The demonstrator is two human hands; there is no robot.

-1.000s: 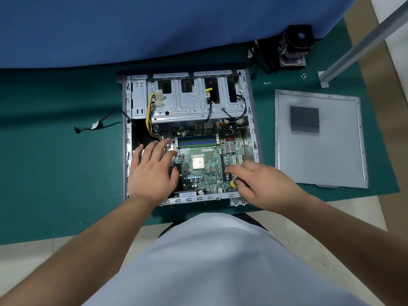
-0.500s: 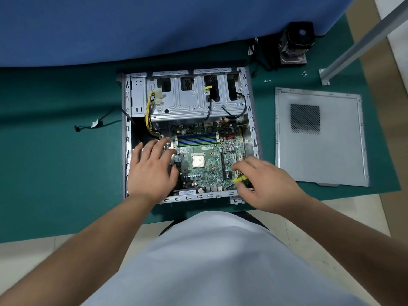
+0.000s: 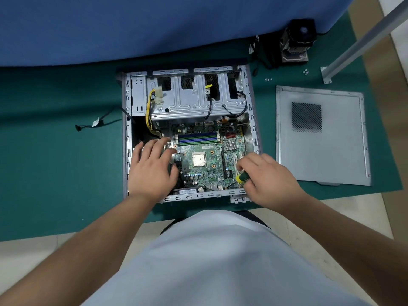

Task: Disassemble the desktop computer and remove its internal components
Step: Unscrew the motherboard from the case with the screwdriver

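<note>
the case lies on its side in the middle of the green bench, open side up, bare grey metal all round. drive cage sits across the far end with a yellow wire bundle dropping down its left side. the green board fills the near half, ram slots in blue and green strips near the far edge, bare silver cpu in the middle. left hand lies flat with fingers spread on the board's left edge. right hand pinches a yellow and green screwdriver, tip down at the board's near right corner. side panel lies flat to the right, apart from the case. cooler stands at the far right, a few loose screws near it.
</note>
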